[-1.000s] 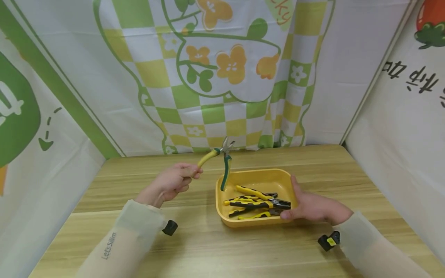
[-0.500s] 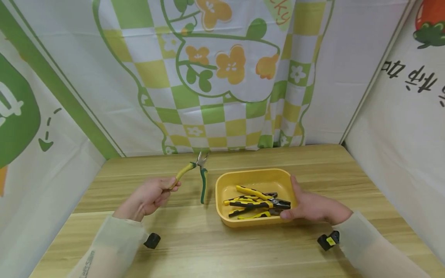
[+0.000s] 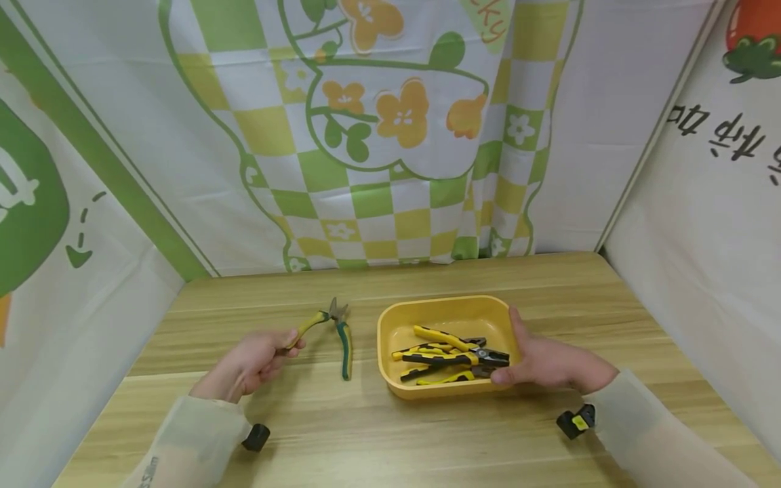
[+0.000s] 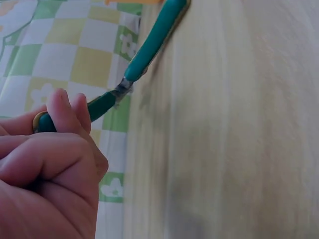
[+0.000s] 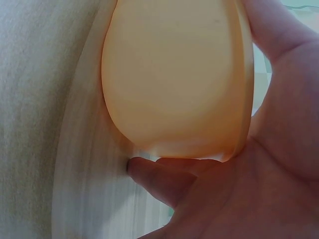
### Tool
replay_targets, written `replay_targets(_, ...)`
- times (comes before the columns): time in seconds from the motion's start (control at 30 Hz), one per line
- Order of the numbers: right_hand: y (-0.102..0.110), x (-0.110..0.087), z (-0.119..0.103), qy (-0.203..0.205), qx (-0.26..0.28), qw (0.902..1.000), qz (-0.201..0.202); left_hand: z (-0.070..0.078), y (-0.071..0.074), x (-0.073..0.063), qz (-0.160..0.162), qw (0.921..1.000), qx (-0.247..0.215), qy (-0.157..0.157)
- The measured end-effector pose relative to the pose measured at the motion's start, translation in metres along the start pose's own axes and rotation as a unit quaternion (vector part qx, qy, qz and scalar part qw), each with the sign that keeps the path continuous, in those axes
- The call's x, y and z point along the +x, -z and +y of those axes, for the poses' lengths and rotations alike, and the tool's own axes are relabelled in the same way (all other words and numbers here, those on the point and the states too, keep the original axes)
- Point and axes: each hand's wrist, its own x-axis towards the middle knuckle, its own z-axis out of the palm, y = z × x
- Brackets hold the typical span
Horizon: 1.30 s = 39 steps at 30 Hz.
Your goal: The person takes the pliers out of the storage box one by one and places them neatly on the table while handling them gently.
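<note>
The right hand (image 3: 549, 360) grips, on the table (image 3: 342, 437), a yellow box (image 3: 448, 312) at lower centre-right, black-and-yellow pliers (image 3: 441, 360) inside; lower left of centre, the left hand (image 3: 259, 358) pinches one handle of splayed green-and-yellow pliers (image 3: 333, 314).

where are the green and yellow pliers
In the head view, the green-and-yellow-handled metal pliers are held by the left hand, left of the yellow rectangular tub.

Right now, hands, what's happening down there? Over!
Left hand holds open pliers. Right hand grips yellow box, more pliers inside. Nothing between box and open pliers.
</note>
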Motion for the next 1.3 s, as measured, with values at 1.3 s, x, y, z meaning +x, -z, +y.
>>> replay_targets(1.3,0.001,0.002,0.002,0.009,-0.020,0.9998,-0.001,0.010,-0.052,-0.009,0.069,0.8351,0.541,-0.070)
